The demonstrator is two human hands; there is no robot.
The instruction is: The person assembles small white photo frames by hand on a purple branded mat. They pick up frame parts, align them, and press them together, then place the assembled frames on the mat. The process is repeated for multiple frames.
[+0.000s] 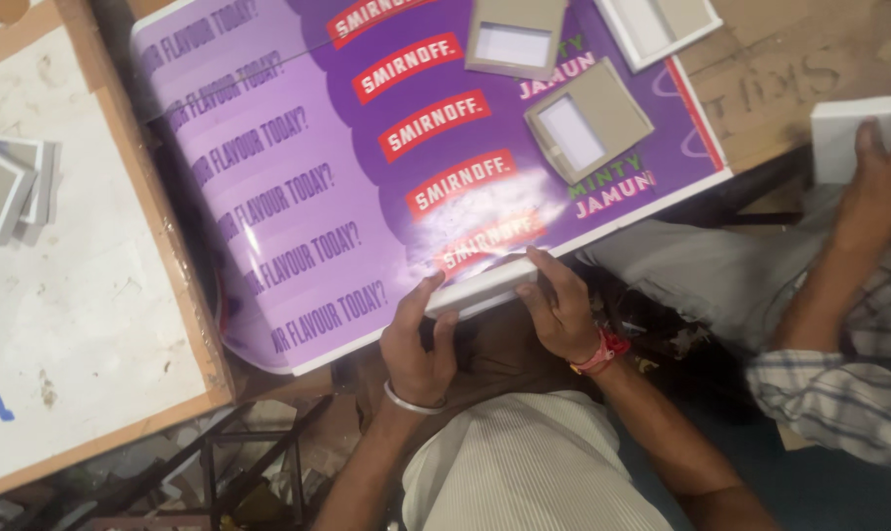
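A flat white box piece [480,285] is held edge-on between both my hands, just at the near edge of a purple printed sheet [298,187]. My left hand [421,339], with a metal bangle on the wrist, grips its left end. My right hand [561,307], with a red thread band on the wrist, grips its right end, fingers over the top. On the sheet beyond lie two grey open box trays [588,123] [514,39] with white insides.
A co-worker's hand [883,177] in a checked sleeve rests on a white box [843,133] at the right. Another white tray [661,25] sits top right. Stacked grey-white box pieces [8,182] lie on a white wood-edged board [72,295] at left. Metal frame below.
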